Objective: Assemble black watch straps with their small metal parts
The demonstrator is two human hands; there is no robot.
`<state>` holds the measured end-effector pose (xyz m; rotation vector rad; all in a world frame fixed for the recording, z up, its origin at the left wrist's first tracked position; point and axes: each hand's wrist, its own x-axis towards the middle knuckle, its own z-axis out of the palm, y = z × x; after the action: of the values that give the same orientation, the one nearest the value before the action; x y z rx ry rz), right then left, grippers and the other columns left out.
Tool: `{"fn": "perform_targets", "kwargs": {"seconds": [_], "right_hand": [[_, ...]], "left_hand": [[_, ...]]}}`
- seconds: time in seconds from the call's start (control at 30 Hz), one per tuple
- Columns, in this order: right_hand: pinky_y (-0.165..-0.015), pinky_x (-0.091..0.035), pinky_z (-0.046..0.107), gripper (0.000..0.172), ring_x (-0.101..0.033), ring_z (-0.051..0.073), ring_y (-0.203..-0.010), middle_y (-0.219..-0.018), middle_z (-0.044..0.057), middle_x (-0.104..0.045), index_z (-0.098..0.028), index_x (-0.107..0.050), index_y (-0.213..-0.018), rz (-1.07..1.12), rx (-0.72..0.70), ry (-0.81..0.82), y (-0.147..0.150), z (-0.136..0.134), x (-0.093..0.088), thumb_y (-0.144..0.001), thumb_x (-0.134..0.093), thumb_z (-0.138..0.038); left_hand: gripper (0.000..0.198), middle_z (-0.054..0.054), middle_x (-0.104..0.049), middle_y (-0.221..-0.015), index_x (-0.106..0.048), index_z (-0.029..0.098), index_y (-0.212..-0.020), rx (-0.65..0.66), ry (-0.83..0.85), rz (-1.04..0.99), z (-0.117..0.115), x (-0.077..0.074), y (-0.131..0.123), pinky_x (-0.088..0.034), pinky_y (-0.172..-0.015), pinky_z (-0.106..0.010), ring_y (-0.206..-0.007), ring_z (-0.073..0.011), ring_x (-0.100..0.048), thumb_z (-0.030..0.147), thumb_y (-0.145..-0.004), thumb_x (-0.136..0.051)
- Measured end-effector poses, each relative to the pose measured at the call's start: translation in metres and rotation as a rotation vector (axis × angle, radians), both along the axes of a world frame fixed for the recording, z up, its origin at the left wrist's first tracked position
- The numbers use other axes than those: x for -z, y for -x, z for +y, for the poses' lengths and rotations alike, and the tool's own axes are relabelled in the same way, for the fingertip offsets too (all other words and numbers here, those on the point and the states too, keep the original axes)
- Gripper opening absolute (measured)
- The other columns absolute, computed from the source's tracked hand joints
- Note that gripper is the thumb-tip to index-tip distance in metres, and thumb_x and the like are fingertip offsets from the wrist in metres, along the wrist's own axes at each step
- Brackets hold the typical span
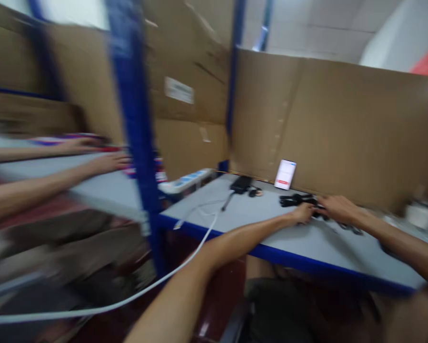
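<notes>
A bundled black cable (289,200) lies on the grey tabletop, partly covered by my hands. My left hand (302,213) is closed on the near side of the bundle, its fingers curled against the black strands. Close beside it, my right hand (337,207) grips the bundle's right end from above. Motion blur softens the fingertips, and the cable between them is partly hidden. More dark cable (353,229) lies under and just right of my right hand. Behind the bundle a phone (285,175) with a lit white screen leans on the cardboard.
A black power adapter (241,184) with a short lead sits at the back left of the table. A white power strip (192,180) stands at the left edge; a white cable (164,281) hangs across the front. Blue posts (133,119) separate a co-worker's hands (108,162) at left.
</notes>
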<state>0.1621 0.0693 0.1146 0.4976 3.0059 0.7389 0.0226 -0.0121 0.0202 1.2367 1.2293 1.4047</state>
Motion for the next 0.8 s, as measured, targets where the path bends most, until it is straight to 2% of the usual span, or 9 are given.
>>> {"fn": "perform_targets", "kwargs": {"seconds": [0.03,0.07,0.13,0.27,0.4,0.47,0.53,0.67,0.8], "right_hand": [[-0.078,-0.051,0.031,0.033,-0.076,0.026,-0.097,-0.110,0.020,-0.076,-0.015,-0.067,-0.130,-0.054,-0.027,-0.032,-0.001,-0.003,0.000,-0.104,-0.053,-0.031],[-0.080,-0.051,0.030,0.031,-0.076,0.025,-0.099,-0.113,0.020,-0.076,-0.013,-0.067,-0.129,-0.111,-0.052,-0.048,-0.002,-0.004,0.002,-0.104,-0.051,-0.023],[-0.082,-0.050,0.030,0.036,-0.076,0.025,-0.103,-0.116,0.019,-0.076,-0.012,-0.067,-0.131,-0.173,-0.081,-0.058,-0.002,-0.002,0.008,-0.105,-0.043,-0.014],[-0.083,-0.050,0.032,0.036,-0.075,0.028,-0.106,-0.116,0.022,-0.076,-0.008,-0.070,-0.128,-0.123,-0.029,0.029,-0.002,-0.004,0.018,-0.105,-0.045,-0.019],[-0.079,-0.050,0.032,0.039,-0.076,0.031,-0.104,-0.114,0.023,-0.077,-0.009,-0.078,-0.114,0.036,0.128,0.210,0.002,-0.006,0.026,-0.106,-0.044,-0.026],[-0.077,-0.051,0.031,0.041,-0.076,0.031,-0.103,-0.114,0.022,-0.077,-0.010,-0.079,-0.112,0.118,0.270,0.326,0.004,-0.004,0.030,-0.105,-0.044,-0.028],[-0.079,-0.052,0.032,0.036,-0.076,0.031,-0.106,-0.117,0.023,-0.077,-0.010,-0.079,-0.116,0.153,0.359,0.365,0.005,-0.002,0.031,-0.102,-0.049,-0.025],[-0.086,-0.054,0.035,0.033,-0.074,0.035,-0.112,-0.122,0.025,-0.075,-0.010,-0.077,-0.122,0.125,0.282,0.293,0.003,-0.009,0.025,-0.096,-0.058,-0.019],[-0.090,-0.056,0.038,0.035,-0.074,0.034,-0.116,-0.124,0.023,-0.075,-0.013,-0.076,-0.126,0.121,0.177,0.267,0.003,-0.023,0.015,-0.102,-0.052,-0.023]], "left_hand": [[0.017,0.008,-0.039,-0.048,-0.063,0.014,-0.103,-0.078,0.089,0.086,0.000,0.000,0.001,-0.020,-0.040,-0.021,-0.037,-0.0100,-0.030,0.019,-0.102,-0.046],[0.019,0.008,-0.041,-0.049,-0.062,0.014,-0.108,-0.101,0.149,0.170,0.002,0.000,0.002,-0.020,-0.040,-0.021,-0.037,-0.0097,-0.031,0.020,-0.103,-0.045],[0.021,0.009,-0.040,-0.051,-0.061,0.015,-0.111,-0.088,0.169,0.257,0.006,0.003,0.006,-0.019,-0.039,-0.020,-0.036,-0.0086,-0.029,0.021,-0.106,-0.041],[0.015,0.009,-0.042,-0.052,-0.056,0.016,-0.101,0.001,0.138,0.291,0.004,0.009,0.009,-0.019,-0.038,-0.018,-0.035,-0.0064,-0.030,0.024,-0.107,-0.045],[0.013,0.010,-0.041,-0.050,-0.054,0.017,-0.098,0.003,0.153,0.300,0.000,0.010,0.009,-0.019,-0.037,-0.017,-0.034,-0.0063,-0.030,0.022,-0.106,-0.044],[0.014,0.010,-0.041,-0.051,-0.051,0.018,-0.095,0.007,0.161,0.296,0.000,0.009,0.008,-0.019,-0.036,-0.017,-0.034,-0.0061,-0.030,0.021,-0.106,-0.043],[0.015,0.010,-0.041,-0.051,-0.049,0.019,-0.092,0.009,0.175,0.294,0.000,0.007,0.007,-0.019,-0.036,-0.017,-0.034,-0.0059,-0.030,0.020,-0.106,-0.043],[0.014,0.010,-0.040,-0.051,-0.049,0.019,-0.092,-0.003,0.198,0.272,-0.001,0.005,0.006,-0.018,-0.036,-0.017,-0.033,-0.0063,-0.030,0.021,-0.105,-0.043],[0.012,0.010,-0.039,-0.050,-0.051,0.019,-0.094,-0.038,0.195,0.261,-0.001,0.005,0.006,-0.018,-0.035,-0.018,-0.033,-0.0069,-0.029,0.027,-0.102,-0.049]]}}
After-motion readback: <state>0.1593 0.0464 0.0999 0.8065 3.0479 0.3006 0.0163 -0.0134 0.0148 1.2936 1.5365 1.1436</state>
